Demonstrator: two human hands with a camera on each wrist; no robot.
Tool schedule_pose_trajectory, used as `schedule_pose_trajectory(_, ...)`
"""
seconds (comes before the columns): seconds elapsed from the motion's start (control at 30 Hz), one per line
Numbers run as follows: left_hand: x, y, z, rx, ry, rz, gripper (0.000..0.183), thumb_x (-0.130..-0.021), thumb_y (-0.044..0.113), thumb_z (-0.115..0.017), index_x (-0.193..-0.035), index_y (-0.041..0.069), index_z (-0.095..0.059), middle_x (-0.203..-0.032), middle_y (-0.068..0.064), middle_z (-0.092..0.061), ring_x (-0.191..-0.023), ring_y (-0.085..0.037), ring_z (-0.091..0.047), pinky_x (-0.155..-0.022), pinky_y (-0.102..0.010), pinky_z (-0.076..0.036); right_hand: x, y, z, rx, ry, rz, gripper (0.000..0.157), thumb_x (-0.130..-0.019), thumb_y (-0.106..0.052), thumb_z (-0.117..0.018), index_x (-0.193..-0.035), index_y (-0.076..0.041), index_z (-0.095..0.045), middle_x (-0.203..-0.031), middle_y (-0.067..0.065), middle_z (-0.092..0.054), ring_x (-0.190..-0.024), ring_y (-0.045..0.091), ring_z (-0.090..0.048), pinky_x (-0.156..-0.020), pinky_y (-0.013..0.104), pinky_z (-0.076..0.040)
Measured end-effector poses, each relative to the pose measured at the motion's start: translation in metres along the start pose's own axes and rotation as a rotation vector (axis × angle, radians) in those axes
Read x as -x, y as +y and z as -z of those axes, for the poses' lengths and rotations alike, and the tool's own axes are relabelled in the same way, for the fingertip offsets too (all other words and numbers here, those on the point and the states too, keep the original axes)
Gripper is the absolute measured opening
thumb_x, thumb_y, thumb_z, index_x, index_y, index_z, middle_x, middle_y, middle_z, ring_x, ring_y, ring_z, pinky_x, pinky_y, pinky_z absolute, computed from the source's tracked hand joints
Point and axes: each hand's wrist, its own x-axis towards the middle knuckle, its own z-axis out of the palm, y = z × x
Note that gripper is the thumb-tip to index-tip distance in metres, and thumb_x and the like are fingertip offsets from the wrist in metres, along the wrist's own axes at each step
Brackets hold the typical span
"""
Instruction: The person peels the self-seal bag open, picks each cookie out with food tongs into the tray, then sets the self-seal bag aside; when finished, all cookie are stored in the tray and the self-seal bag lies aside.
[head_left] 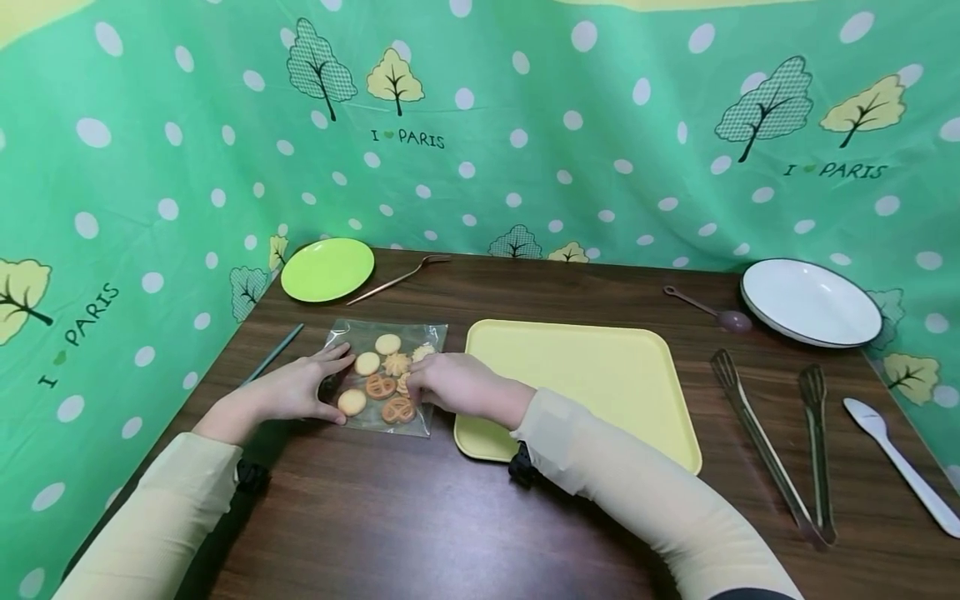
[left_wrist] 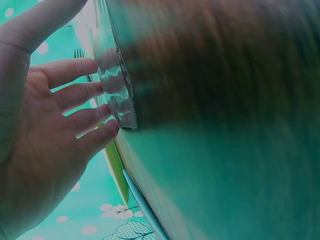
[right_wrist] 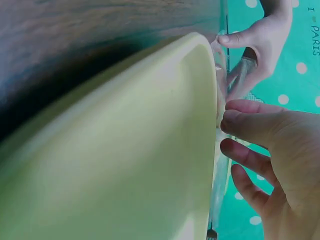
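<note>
A clear plastic bag of cookies lies on the table, with round, flower-shaped and pretzel-shaped cookies showing through its film. My left hand is at the bag's left side, its thumb near the lower edge and its fingers near the upper one. In the left wrist view, the straight, spread fingers touch the crinkled film. My right hand reaches over the tray's corner to the bag's right side. Its thumb and index finger come together on the film in a pinch; the other fingers are loosely bent. The exact contact is partly hidden.
A yellow tray lies beneath my right forearm. A green plate, a fork and a blue stick-like thing are left. To the right are a spoon, white dish, metal tongs and white knife.
</note>
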Motion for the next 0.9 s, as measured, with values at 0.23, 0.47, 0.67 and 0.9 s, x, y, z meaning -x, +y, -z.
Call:
schedule_pose_trajectory(0.23,-0.001,0.000,0.000,-0.009,-0.006,0.000,0.103,-0.068,0.055,-0.078,-0.142,-0.003,-0.036,-0.152,-0.026,-0.022,-0.137,-0.046,-0.025,-0.104,-0.053,-0.033,0.014,0.004,0.004,-0.012,0.023,-0.026,0.007,-0.085,-0.017,-0.070,-0.083,-0.023,-0.067,-0.086,-0.014,-0.063,-0.087,0.006,-0.057,-0.071,0.025,-0.048)
schedule_pose_trajectory(0.47,-0.002,-0.001,-0.001,-0.016,0.007,-0.006,0.103,-0.068,0.056,-0.078,-0.142,-0.003,-0.038,-0.152,-0.026,-0.024,-0.136,-0.047,-0.026,-0.104,-0.053,-0.033,0.026,0.010,0.009,-0.031,-0.011,-0.065,0.011,-0.084,-0.013,-0.070,-0.085,-0.024,-0.067,-0.087,-0.014,-0.064,-0.084,0.008,-0.055,-0.070,0.028,-0.048)
schedule_pose_trajectory(0.67,-0.001,0.000,0.000,-0.003,0.003,-0.006,0.101,-0.068,0.053,-0.079,-0.142,-0.003,-0.037,-0.151,-0.026,-0.024,-0.137,-0.047,-0.022,-0.104,-0.054,-0.033,0.020,0.018,0.011,-0.061,0.002,-0.085,0.023,-0.082,-0.008,-0.071,-0.099,-0.023,-0.067,-0.102,-0.012,-0.066,-0.101,0.010,-0.057,-0.084,0.030,-0.048)
schedule_pose_trajectory(0.9,0.000,0.000,0.000,-0.020,0.002,0.000,0.102,-0.068,0.055,-0.078,-0.142,-0.003,-0.037,-0.151,-0.027,-0.024,-0.135,-0.048,-0.026,-0.103,-0.055,-0.033,0.002,0.024,0.010,-0.050,-0.005,-0.088,0.027,-0.084,-0.002,-0.067,-0.102,-0.022,-0.067,-0.113,-0.006,-0.063,-0.113,0.013,-0.055,-0.091,0.031,-0.047)
